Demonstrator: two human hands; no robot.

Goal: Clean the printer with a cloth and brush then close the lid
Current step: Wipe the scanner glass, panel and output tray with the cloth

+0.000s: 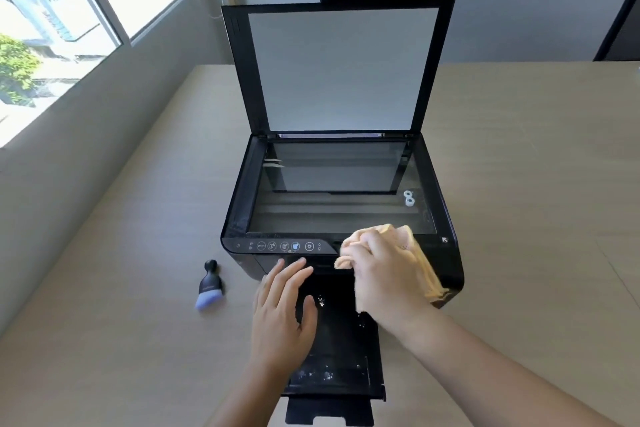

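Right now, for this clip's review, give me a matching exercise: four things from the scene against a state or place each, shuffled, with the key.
Things:
1. lid
2. brush
3. cloth
4. left hand

States or places:
A. lying on the table, left of the printer
B. raised upright
C. flat on the output tray
D. bunched in the right hand

Pairs: 1-B, 2-A, 3-D, 4-C

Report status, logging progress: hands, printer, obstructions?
Right hand grips cloth at printer front edge. Left hand flat on output tray. Lid up. Brush idle on table.
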